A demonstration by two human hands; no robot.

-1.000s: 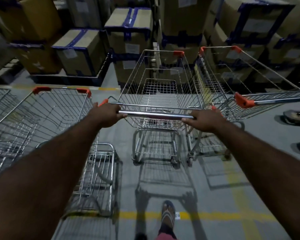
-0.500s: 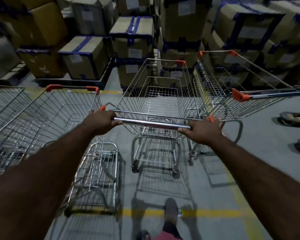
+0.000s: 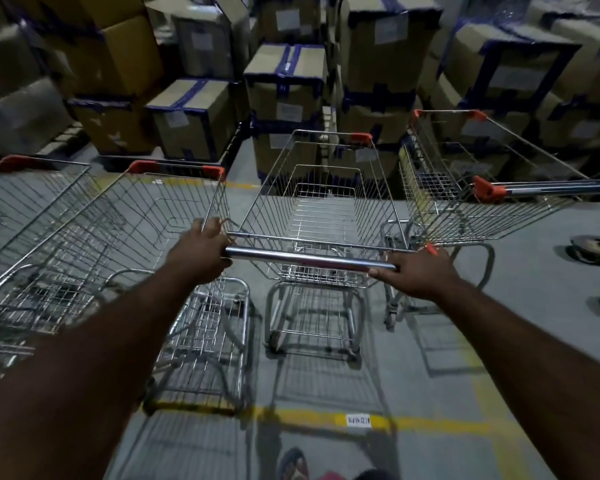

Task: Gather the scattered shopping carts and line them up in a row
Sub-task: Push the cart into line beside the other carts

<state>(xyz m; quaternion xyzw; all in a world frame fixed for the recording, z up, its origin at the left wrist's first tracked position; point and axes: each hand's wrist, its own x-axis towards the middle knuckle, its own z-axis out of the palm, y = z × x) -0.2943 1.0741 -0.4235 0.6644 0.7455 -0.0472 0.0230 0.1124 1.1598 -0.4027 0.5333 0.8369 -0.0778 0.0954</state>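
We grasped the handlebar [image 3: 309,259] of the middle shopping cart [image 3: 321,206], left hand [image 3: 201,252] and right hand [image 3: 418,273] both curled round it.

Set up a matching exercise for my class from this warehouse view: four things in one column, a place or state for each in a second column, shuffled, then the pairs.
Things
1. middle cart
2. right cart
3. cardboard boxes
4. yellow line

Places or states
A. painted across the floor
B. stacked behind the carts
C. gripped at its handle by the left hand and right hand
D. handle runs off the right edge

Pairs: 1-C, 2-D, 3-B, 4-A
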